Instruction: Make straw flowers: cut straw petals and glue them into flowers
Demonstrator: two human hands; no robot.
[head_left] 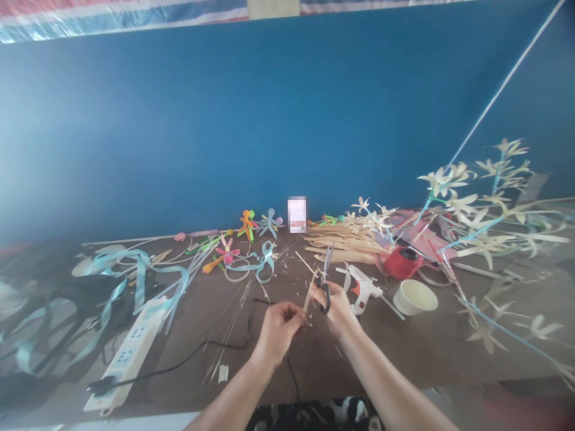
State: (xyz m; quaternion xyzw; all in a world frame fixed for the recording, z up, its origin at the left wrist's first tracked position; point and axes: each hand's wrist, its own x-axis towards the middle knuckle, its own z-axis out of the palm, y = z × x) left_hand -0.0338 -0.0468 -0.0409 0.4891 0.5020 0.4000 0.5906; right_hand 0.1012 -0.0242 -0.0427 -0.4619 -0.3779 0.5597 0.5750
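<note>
My left hand (281,329) is closed, its fingers pinching the lower end of a thin tan strip (308,297) that looks like dried leaf or straw. Black-handled scissors (324,293) are gripped in my right hand (338,308), with their blades pointing up and away from me. The strip's upper part runs close beside the scissors; whether the right fingers also touch it I cannot tell. Just right of that hand lies a white hot glue gun (363,290) with an orange trigger. Small clippings are scattered over the brown table (251,377) around both hands.
Several dried strips (345,244) lie beyond the scissors. At right are a white cup (415,297), a red roll (401,263) and pale flowers on blue stems (487,224). A power strip (130,353), black cord (188,362) and light-blue ribbon (144,272) occupy the left. Colourful pipe-cleaner figures (247,225) stand behind.
</note>
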